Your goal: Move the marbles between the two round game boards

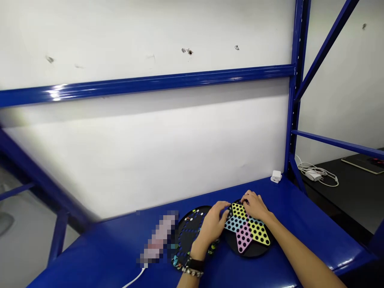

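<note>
A star-shaped Chinese checkers board (244, 236), in yellow, blue and pink with black holes, lies on a round black base (255, 253). My right hand (255, 206) rests over its far points with the fingers bent down; whatever they pinch is hidden. At the board's left edge is my left hand (211, 224), its thumb and fingers apart and nothing visible between them. Beneath and left of that hand lies a second round black tray (189, 238), with small coloured marbles (177, 260) around its rim; my left wrist covers part of it.
A pixelated pinkish object (159, 240) with a white cable (135, 278) lies left of the tray. White plug adapters (276, 176) stand at the back right of the blue table (303, 228). Blue rack bars (150, 85) frame the wall; a black desk (354, 192) with a cabled charger (313, 175) is at right.
</note>
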`<state>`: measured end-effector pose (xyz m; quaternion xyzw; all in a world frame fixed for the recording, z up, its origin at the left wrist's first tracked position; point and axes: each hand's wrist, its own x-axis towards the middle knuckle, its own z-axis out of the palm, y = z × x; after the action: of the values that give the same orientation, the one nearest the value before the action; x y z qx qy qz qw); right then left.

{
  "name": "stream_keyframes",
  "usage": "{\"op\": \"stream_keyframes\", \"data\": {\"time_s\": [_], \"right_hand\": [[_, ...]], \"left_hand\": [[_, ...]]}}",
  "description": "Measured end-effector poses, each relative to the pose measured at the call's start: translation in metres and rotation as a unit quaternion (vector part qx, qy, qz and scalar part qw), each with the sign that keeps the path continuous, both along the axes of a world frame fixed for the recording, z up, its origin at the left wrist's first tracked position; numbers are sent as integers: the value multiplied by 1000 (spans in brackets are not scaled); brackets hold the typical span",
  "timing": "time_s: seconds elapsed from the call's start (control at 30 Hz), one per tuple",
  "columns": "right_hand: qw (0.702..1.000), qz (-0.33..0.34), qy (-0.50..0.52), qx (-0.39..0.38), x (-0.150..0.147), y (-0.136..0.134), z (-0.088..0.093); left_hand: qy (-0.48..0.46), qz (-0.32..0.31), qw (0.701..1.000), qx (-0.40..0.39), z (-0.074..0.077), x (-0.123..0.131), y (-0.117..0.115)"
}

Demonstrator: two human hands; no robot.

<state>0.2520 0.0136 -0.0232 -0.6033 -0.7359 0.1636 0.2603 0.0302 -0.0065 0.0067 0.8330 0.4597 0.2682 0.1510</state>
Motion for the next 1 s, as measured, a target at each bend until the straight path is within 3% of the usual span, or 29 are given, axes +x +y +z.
{"op": "stream_keyframes", "data": {"time_s": [0.1,0.23,0.37,0.47,0.77,1.0], "right_hand": [[1000,-2,1,5,0,0,-2],[1000,-6,3,5,0,0,-5],[1000,-6,3,-3,1,0,-4],[1000,-8,4,-3,1,-1,-1],[1000,-6,8,-4,-1,-2,3],[994,-46,80,55,-8,-9,17]], "left_hand": [[-22,100,995,0,5,-42,7],[19,132,991,-29,-5,-67,9],[68,109,990,-57,-18,-56,15],[72,104,990,-64,-19,-44,24],[-19,47,995,-84,-19,-40,21],[-109,79,991,10,-5,-27,7]]}}
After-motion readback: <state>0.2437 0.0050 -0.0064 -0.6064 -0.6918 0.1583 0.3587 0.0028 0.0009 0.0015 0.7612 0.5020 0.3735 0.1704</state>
